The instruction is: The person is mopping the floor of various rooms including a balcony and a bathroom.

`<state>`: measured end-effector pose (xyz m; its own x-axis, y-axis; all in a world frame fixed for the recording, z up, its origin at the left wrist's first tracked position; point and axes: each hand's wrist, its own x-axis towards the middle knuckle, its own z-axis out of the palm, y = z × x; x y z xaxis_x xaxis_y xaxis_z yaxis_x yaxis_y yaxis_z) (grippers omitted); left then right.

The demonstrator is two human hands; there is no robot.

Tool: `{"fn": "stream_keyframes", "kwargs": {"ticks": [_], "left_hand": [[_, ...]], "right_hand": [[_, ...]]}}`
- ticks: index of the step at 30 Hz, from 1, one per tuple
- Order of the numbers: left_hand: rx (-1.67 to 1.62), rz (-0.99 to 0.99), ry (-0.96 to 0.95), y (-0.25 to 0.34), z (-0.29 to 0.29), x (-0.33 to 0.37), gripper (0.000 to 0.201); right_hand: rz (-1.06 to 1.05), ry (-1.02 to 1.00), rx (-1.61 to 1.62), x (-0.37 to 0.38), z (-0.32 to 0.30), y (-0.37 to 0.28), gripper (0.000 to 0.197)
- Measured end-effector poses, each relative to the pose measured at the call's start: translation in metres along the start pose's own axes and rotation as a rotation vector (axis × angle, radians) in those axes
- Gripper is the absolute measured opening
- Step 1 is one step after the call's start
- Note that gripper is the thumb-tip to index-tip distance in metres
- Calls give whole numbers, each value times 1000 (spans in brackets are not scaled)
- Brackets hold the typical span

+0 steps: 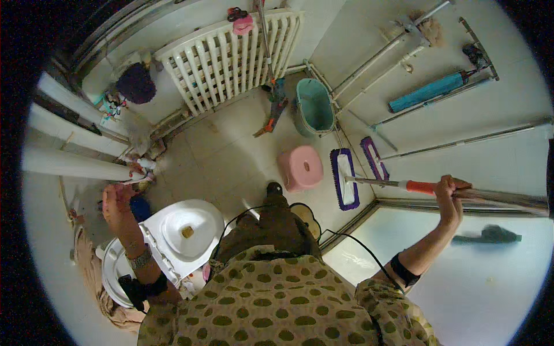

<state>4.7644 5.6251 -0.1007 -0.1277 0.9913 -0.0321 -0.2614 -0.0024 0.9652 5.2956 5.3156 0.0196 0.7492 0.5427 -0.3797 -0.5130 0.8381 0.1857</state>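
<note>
My right hand is closed round the handle of a flat mop, just past the handle's orange section. The mop's white plate with a purple fringe hangs to the left of that hand, beside the pink stool. Over on the left, my left hand is raised near a white pipe, above the side of the white toilet. Its fingers are loosely bent and apart, with nothing visible in them. The toilet's lid is up, and something brownish lies in the bowl.
A second purple-fringed mop leans at the right wall. A teal bucket stands in the far corner beside wall pipes. An orange-and-grey tool lies before the white radiator. A blue roller-shaped mop hangs along the right wall.
</note>
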Motion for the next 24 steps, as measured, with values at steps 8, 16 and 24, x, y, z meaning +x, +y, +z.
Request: {"fn": "stream_keyframes", "kwargs": {"ticks": [8,16,24], "left_hand": [[-37,69,-163,-7,92,-6,20],[199,109,-25,-11,168,-24,25],[349,48,-50,-20,107,-14,26]], "right_hand": [[-7,166,-13,147,-25,-31,32],[-32,261,51,282,-68,-69,28],[1,660,-439,393,-132,-91,28]]}}
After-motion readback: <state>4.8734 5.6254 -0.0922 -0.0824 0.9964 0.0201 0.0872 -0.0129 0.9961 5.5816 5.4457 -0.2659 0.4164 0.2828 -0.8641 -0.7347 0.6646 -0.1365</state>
